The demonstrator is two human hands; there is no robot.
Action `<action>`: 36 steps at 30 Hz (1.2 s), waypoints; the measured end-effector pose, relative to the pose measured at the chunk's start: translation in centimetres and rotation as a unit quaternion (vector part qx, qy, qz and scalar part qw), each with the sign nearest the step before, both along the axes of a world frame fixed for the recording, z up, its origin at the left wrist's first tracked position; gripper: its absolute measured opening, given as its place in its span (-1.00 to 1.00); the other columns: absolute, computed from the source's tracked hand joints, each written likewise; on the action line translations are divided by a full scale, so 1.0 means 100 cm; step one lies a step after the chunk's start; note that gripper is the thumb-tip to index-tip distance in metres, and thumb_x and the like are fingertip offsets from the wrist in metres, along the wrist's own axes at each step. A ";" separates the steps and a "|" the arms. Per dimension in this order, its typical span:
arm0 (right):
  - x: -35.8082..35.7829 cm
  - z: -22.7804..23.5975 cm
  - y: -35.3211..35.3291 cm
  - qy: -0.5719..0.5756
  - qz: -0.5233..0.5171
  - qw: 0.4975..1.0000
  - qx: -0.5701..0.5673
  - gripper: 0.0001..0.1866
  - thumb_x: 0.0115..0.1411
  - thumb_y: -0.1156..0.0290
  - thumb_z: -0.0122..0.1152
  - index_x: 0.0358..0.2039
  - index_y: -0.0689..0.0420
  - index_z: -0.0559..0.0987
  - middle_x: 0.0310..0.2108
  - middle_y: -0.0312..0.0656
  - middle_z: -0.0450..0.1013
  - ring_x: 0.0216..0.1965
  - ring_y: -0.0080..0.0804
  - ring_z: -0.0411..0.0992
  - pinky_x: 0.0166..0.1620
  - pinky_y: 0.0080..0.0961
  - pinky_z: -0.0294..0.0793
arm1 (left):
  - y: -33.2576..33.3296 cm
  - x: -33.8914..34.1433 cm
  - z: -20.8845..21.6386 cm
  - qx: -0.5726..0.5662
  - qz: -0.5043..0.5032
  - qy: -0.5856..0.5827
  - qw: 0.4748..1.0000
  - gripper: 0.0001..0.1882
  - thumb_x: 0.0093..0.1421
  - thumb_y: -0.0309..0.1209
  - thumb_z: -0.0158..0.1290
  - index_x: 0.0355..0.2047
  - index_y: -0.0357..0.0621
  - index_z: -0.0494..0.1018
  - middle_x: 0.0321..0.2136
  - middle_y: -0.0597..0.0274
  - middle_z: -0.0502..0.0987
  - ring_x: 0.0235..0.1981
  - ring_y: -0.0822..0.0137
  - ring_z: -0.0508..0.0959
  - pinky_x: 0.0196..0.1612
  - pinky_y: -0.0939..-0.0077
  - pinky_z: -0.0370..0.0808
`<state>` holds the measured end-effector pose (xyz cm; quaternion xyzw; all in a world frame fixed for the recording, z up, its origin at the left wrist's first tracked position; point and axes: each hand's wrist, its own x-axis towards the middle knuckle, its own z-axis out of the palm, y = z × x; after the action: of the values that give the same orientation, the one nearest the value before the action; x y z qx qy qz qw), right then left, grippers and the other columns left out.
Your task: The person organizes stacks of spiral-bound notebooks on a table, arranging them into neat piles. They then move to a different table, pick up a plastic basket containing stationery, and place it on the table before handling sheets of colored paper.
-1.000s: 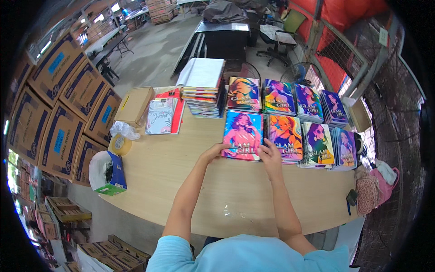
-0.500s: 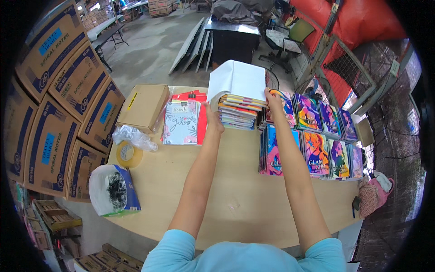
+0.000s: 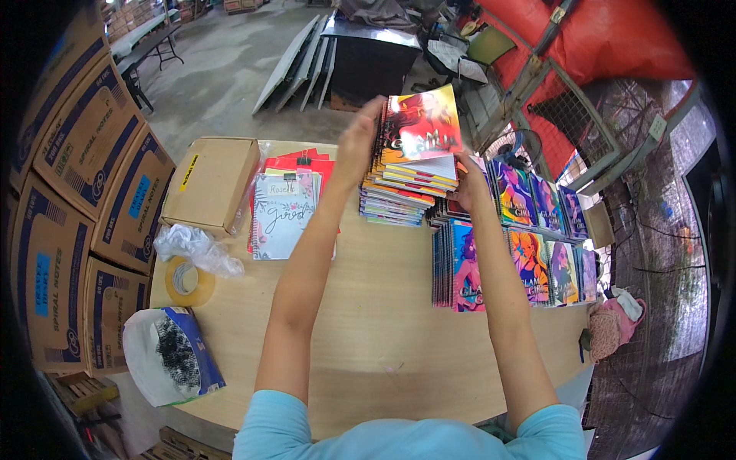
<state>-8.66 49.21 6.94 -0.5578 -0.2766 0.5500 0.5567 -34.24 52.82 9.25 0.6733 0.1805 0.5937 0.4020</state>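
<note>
A tall stack of spiral notebooks [image 3: 402, 207] stands at the far middle of the table. On top sits a notebook with a red and yellow illustrated cover [image 3: 422, 126], tilted, its spiral edge to the left. My left hand [image 3: 356, 146] is against that spiral edge, its fingers smeared by motion. At the lower right corner my right hand [image 3: 471, 184] grips the top notebook, thumb on the near side; its other fingers are partly hidden. Right of the stack are rows of colourful spiral notebooks [image 3: 514, 195], several piles deep, partly behind my right forearm.
On the table's left lie a floral notebook [image 3: 282, 218] with a binder clip, red sheets, a brown carton [image 3: 211, 184], crumpled plastic [image 3: 195, 245], a tape roll [image 3: 188, 282] and an open bag [image 3: 172, 356]. Stacked cartons [image 3: 92, 161] rise at far left. A pink knitted item [image 3: 609, 330] sits at right.
The white open pages on top of the stack have given way to the red and yellow cover. My left hand has moved up along its edge; the view has shifted slightly.
</note>
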 end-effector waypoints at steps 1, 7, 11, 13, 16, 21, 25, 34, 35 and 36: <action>0.002 0.003 -0.001 0.013 0.025 1.000 0.005 -0.21 0.06 -0.32 -0.06 0.13 0.01 0.26 0.11 0.00 0.21 0.04 -0.02 0.24 0.07 0.26 0.05 | 0.003 -0.009 0.001 -0.018 0.026 0.001 0.999 -0.26 0.28 0.12 -0.46 0.16 -0.29 0.18 0.12 -0.04 0.28 0.20 0.19 0.19 0.27 0.35 -0.07; -0.020 0.035 0.001 -0.020 0.053 0.997 -0.057 -0.07 -0.09 -0.49 -0.08 0.10 -0.01 0.31 0.11 0.01 0.24 0.08 0.03 0.22 0.07 0.33 -0.02 | 0.025 -0.027 -0.035 -0.134 -0.078 0.151 0.976 -0.11 0.17 0.32 -0.48 0.26 -0.15 -0.01 0.17 -0.09 0.19 0.29 0.11 -0.02 0.28 0.18 -0.15; -0.008 0.011 0.023 0.004 0.123 0.990 -0.072 -0.29 0.01 -0.29 0.05 -0.07 0.07 0.44 -0.10 -0.08 0.44 -0.04 -0.08 0.37 -0.02 0.09 0.29 | 0.018 -0.020 -0.072 -0.509 -0.102 0.092 0.850 0.22 -0.20 0.59 -0.33 0.30 -0.04 -0.13 0.32 0.05 -0.25 0.32 0.07 -0.23 0.27 0.01 -0.29; 0.001 -0.004 0.026 0.079 0.160 0.984 -0.009 -0.38 0.07 -0.17 0.09 -0.09 0.10 0.45 -0.16 -0.10 0.48 -0.16 -0.19 0.47 -0.08 -0.07 0.43 | 0.012 -0.008 -0.071 -0.465 -0.167 0.117 0.861 0.21 -0.18 0.58 -0.33 0.30 -0.03 -0.14 0.32 0.05 -0.24 0.33 0.07 -0.25 0.27 0.01 -0.32; -0.013 0.001 0.027 0.105 0.187 0.977 -0.018 -0.55 0.14 0.03 0.11 -0.12 0.12 0.46 -0.21 -0.11 0.51 -0.26 -0.26 0.51 -0.18 -0.17 0.52 | -0.006 -0.005 -0.042 -0.448 -0.122 0.132 0.876 0.07 -0.07 0.52 -0.37 0.26 0.00 0.03 0.26 0.05 0.01 0.30 0.16 -0.08 0.28 0.12 -0.24; -0.008 -0.004 0.033 0.131 0.154 0.979 0.016 -0.61 0.15 0.14 0.13 -0.13 0.16 0.45 -0.24 -0.11 0.52 -0.28 -0.27 0.53 -0.20 -0.23 0.56 | 0.013 0.011 -0.034 -0.433 -0.212 0.088 0.871 -0.04 -0.01 0.46 -0.30 0.16 -0.05 0.23 0.06 0.12 0.36 0.07 0.31 0.37 0.08 0.36 0.29; -0.007 0.001 0.031 0.111 0.170 0.979 0.005 -0.61 0.15 0.14 0.13 -0.13 0.15 0.44 -0.22 -0.10 0.51 -0.28 -0.29 0.53 -0.22 -0.23 0.56 | 0.011 0.013 -0.024 -0.422 -0.236 0.117 0.867 -0.13 0.02 0.42 -0.26 0.06 -0.03 0.33 -0.04 0.17 0.45 -0.04 0.35 0.48 -0.02 0.41 0.38; 0.016 -0.001 0.016 0.065 0.183 0.980 -0.030 -0.53 0.16 0.08 0.11 -0.06 0.17 0.41 -0.20 -0.10 0.50 -0.28 -0.31 0.53 -0.20 -0.27 0.56 | -0.006 0.019 -0.017 -0.438 -0.199 0.193 0.855 -0.35 0.09 0.22 -0.07 -0.03 -0.02 0.43 -0.12 0.20 0.51 -0.09 0.39 0.49 0.02 0.45 0.32; 0.016 -0.002 0.012 0.092 0.219 0.971 -0.015 -0.53 0.17 0.09 0.08 -0.05 0.17 0.40 -0.18 -0.09 0.49 -0.25 -0.30 0.52 -0.18 -0.30 0.56 | -0.004 0.015 -0.025 -0.421 -0.234 0.169 0.860 -0.16 -0.02 0.26 0.01 0.06 -0.16 0.32 0.04 -0.01 0.35 0.05 0.29 0.37 0.09 0.42 0.26; 0.014 -0.005 0.009 0.093 0.212 0.973 -0.005 -0.53 0.17 0.08 0.08 -0.05 0.17 0.40 -0.17 -0.09 0.49 -0.25 -0.30 0.52 -0.18 -0.30 0.56 | -0.008 0.021 -0.034 -0.467 -0.115 0.192 0.856 -0.08 -0.08 0.27 0.05 0.10 -0.22 0.24 0.08 -0.08 0.26 0.09 0.24 0.31 0.09 0.40 0.26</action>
<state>-7.24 50.09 6.44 -0.4353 -0.3327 0.7064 0.4482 -32.15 52.04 5.85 0.5233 0.4313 0.2483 0.6917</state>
